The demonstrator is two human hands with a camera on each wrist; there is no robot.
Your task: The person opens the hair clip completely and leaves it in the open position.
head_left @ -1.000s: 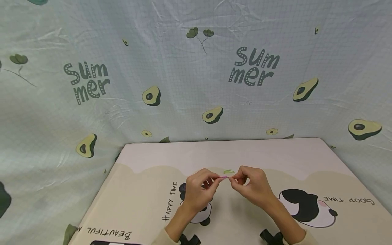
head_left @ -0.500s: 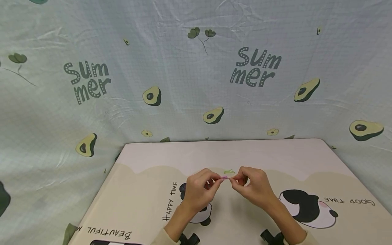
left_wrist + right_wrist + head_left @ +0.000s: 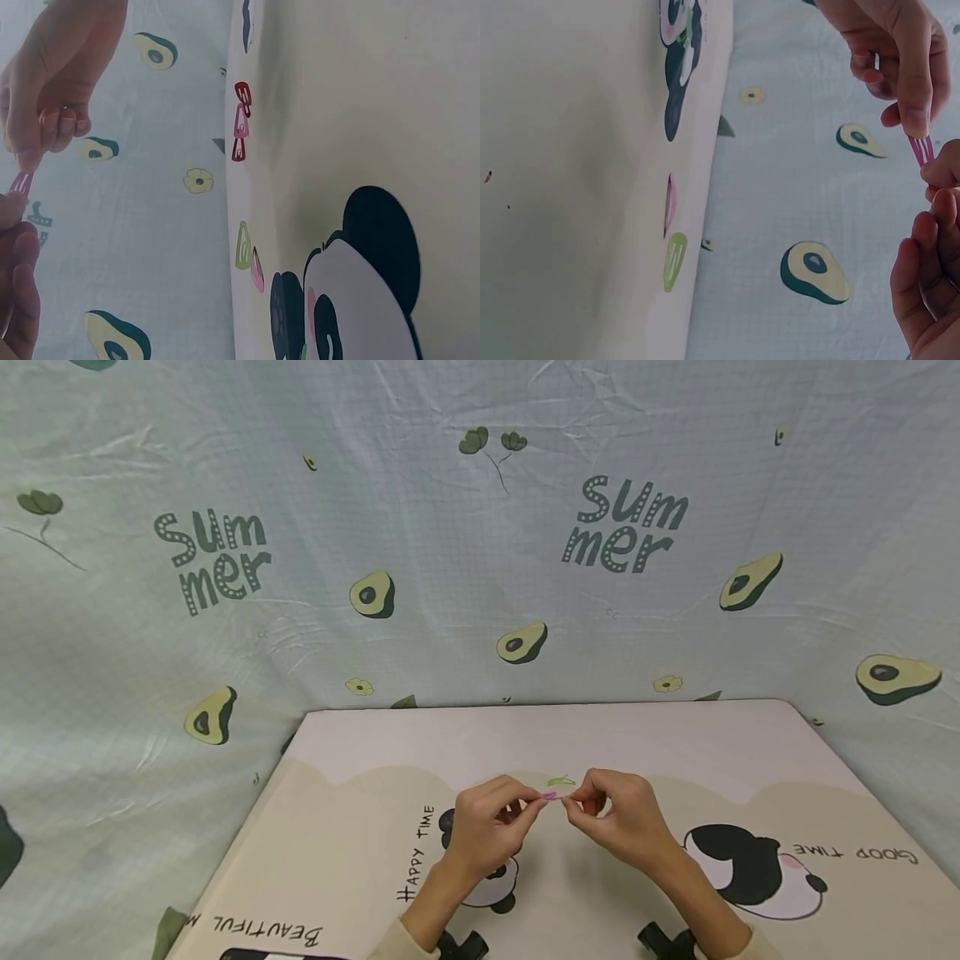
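Note:
A small pink snap hair clip (image 3: 550, 796) is held up between both hands. My left hand (image 3: 491, 827) pinches one end of it with thumb and forefinger. The opposite end is pinched by my right hand (image 3: 615, 818), its other fingers curled in. In the right wrist view the slotted face of the pink hair clip (image 3: 921, 150) shows between the fingertips. Beyond the hands, a green hair clip (image 3: 561, 781) lies on the table. Beside it in the left wrist view is another pink hair clip (image 3: 257, 270).
Several red and pink hair clips (image 3: 240, 120) lie in a row along the table in the left wrist view; in the head view the right hand hides them. The table (image 3: 360, 835) has panda prints. A curtain with avocado prints (image 3: 435, 527) hangs behind its far edge.
Both hands stay nearly in place. The pink hair clip looked thin and flat a second ago and now shows more of its width between the fingertips.

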